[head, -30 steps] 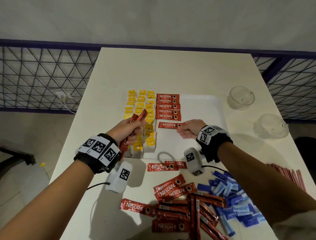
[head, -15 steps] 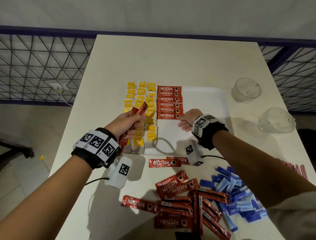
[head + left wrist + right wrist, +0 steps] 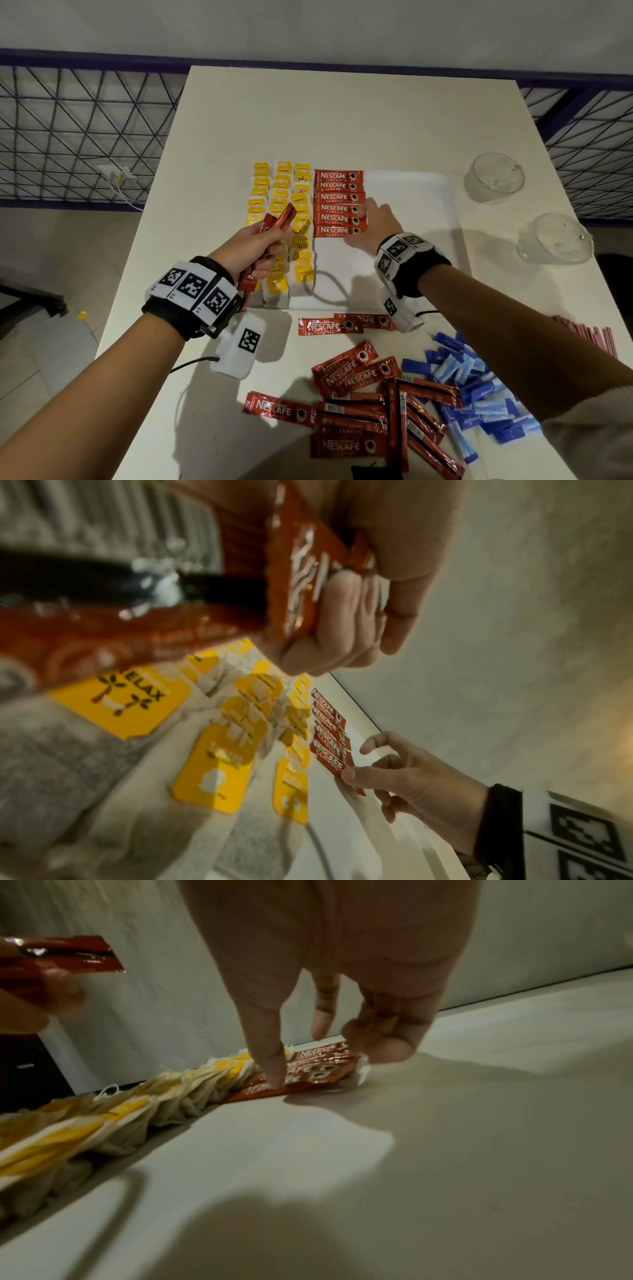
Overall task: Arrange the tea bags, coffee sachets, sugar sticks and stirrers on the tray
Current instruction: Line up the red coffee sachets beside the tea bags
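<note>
A white tray (image 3: 411, 212) holds three columns of yellow-tagged tea bags (image 3: 281, 192) on its left. Beside them lies a column of red coffee sachets (image 3: 337, 205). My right hand (image 3: 373, 222) rests at the right ends of these sachets. Its thumb (image 3: 274, 1066) presses down on the nearest sachet (image 3: 334, 231), and the other fingers (image 3: 377, 744) are loosely stretched. My left hand (image 3: 263, 246) hovers over the tea bags and grips a bundle of red coffee sachets (image 3: 279, 219), seen close up in the left wrist view (image 3: 298, 588).
Loose coffee sachets (image 3: 352, 404) lie in a heap on the table in front of the tray, two more (image 3: 342, 323) just below its edge. Blue sugar sticks (image 3: 479, 401) are piled at the right, pink sticks (image 3: 589, 337) near the right edge. Two upturned glass cups (image 3: 493, 176) (image 3: 555, 238) stand right of the tray.
My right hand carried one sachet forward, laid it as the nearest in the column and stopped pinching it. The left hand kept its bundle and barely moved.
</note>
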{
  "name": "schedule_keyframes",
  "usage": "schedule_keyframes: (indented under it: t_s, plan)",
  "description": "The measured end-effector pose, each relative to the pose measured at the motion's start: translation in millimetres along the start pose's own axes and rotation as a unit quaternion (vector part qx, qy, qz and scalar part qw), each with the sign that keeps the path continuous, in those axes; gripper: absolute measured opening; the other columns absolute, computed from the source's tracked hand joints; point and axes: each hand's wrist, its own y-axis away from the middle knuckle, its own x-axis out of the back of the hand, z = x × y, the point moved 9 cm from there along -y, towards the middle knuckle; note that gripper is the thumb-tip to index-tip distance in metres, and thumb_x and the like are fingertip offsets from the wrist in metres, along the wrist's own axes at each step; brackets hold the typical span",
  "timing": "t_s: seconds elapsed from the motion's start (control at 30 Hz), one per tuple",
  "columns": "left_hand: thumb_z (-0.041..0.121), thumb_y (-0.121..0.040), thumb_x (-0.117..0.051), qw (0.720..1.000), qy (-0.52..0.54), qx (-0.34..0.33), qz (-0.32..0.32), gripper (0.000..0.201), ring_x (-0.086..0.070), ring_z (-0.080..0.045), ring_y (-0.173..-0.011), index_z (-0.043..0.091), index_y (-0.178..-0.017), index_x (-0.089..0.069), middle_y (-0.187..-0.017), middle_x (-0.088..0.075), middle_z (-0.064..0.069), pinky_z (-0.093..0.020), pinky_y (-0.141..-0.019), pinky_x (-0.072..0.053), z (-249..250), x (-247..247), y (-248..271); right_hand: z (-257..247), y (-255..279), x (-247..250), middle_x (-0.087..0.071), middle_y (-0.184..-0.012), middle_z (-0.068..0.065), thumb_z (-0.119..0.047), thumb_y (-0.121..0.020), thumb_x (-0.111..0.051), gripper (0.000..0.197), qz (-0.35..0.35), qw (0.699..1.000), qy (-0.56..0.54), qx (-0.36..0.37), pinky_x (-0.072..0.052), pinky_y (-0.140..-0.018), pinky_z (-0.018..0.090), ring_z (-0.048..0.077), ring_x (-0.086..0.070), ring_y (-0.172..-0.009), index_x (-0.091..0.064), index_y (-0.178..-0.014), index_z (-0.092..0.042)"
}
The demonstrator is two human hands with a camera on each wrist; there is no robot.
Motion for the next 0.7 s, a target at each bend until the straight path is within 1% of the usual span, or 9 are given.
schedule_keyframes:
  t_s: [0.1,0.13,0.17,0.2,0.3,0.4,0.5,0.6,0.7]
  plan:
    - [0.016,-0.093,-0.051,1.0,0.007,-0.001,0.002,0.008,-0.025,-0.004,-0.028,0.014,-0.086,-0.047,-0.043,-0.037,0.009,-0.012,-0.029,-0.02,1,-1,0,-12,-4,-6,-0.042,-0.101,0.004,-0.014,-0.077,-0.069,0.026,-0.004,0.998,0.012,0.069,-0.037,-0.062,0.016,0.019,-0.048,-0.081,-0.053,-0.097,-0.014]
    - [0.016,-0.093,-0.051,1.0,0.007,-0.001,0.004,0.01,-0.025,-0.004,-0.028,0.015,-0.085,-0.047,-0.043,-0.037,0.009,-0.012,-0.029,-0.02,1,0,0,-14,-5,-9,-0.046,-0.103,0.006,-0.013,-0.075,-0.07,0.023,-0.012,0.997,0.015,0.078,-0.034,-0.059,0.015,0.018,-0.048,-0.081,-0.057,-0.093,-0.015]
    - [0.016,-0.093,-0.052,1.0,0.007,-0.001,0.006,0.01,-0.025,-0.004,-0.028,0.015,-0.083,-0.047,-0.044,-0.037,0.008,-0.012,-0.029,-0.02,2,1,1,-15,-7,-12,-0.051,-0.107,0.008,-0.013,-0.073,-0.072,0.02,-0.018,0.996,0.018,0.086,-0.033,-0.059,0.017,0.016,-0.048,-0.08,-0.059,-0.088,-0.017]
    - [0.016,-0.092,-0.052,1.0,0.006,-0.001,0.007,0.01,-0.025,-0.004,-0.028,0.015,-0.083,-0.048,-0.044,-0.037,0.008,-0.013,-0.029,-0.02,2,1,0,-16,-8,-14,-0.054,-0.11,0.01,-0.013,-0.072,-0.073,0.019,-0.024,0.995,0.023,0.09,-0.034,-0.064,0.019,0.016,-0.048,-0.08,-0.06,-0.084,-0.019]
    - [0.017,-0.092,-0.053,1.0,0.007,-0.001,0.007,0.009,-0.025,-0.005,-0.028,0.016,-0.084,-0.048,-0.045,-0.036,0.008,-0.013,-0.029,-0.021,2,3,0,-14,-8,-14,-0.05,-0.116,0.004,-0.013,-0.075,-0.071,0.015,-0.021,0.994,0.05,0.09,-0.033,-0.074,0.02,0.015,-0.048,-0.086,-0.065,-0.089,-0.013]
    - [0.018,-0.092,-0.053,1.0,0.009,-0.001,0.009,0.011,-0.025,-0.005,-0.028,0.016,-0.083,-0.047,-0.047,-0.035,0.007,-0.013,-0.03,-0.02,0,4,0,-14,-9,-11,-0.052,-0.118,0.006,-0.012,-0.078,-0.069,0.014,-0.012,0.994,0.059,0.094,-0.035,-0.076,0.02,0.022,-0.055,-0.098,-0.066,-0.091,-0.009]
    - [0.018,-0.093,-0.052,1.0,0.013,0.001,0.01,0.011,-0.025,-0.004,-0.028,0.016,-0.083,-0.047,-0.046,-0.036,0.008,-0.012,-0.03,-0.02,-1,4,1,-14,-11,-12,-0.056,-0.117,0.008,-0.011,-0.078,-0.069,0.012,-0.016,0.994,0.055,0.094,-0.036,-0.076,0.021,0.025,-0.057,-0.101,-0.067,-0.089,-0.009]
    - [0.018,-0.093,-0.051,1.0,0.015,0.006,0.002,0.008,-0.026,-0.004,-0.028,0.015,-0.088,-0.047,-0.046,-0.037,0.008,-0.012,-0.03,-0.021,-2,2,1,-15,-12,-12,-0.058,-0.113,0.009,-0.011,-0.078,-0.068,0.012,-0.01,0.994,0.051,0.096,-0.035,-0.07,0.02,0.023,-0.056,-0.091,-0.067,-0.089,-0.008]
    - [0.02,-0.096,-0.044,0.999,0.035,0.022,-0.023,0.008,-0.029,-0.005,-0.029,0.013,-0.097,-0.048,-0.048,-0.041,0.007,-0.012,-0.03,-0.022,-4,-3,1,-15,-12,-8,-0.057,-0.099,0.005,-0.01,-0.078,-0.068,0.011,-0.002,0.995,0.035,0.095,-0.03,-0.054,0.014,0.015,-0.049,-0.08,-0.067,-0.088,-0.008]
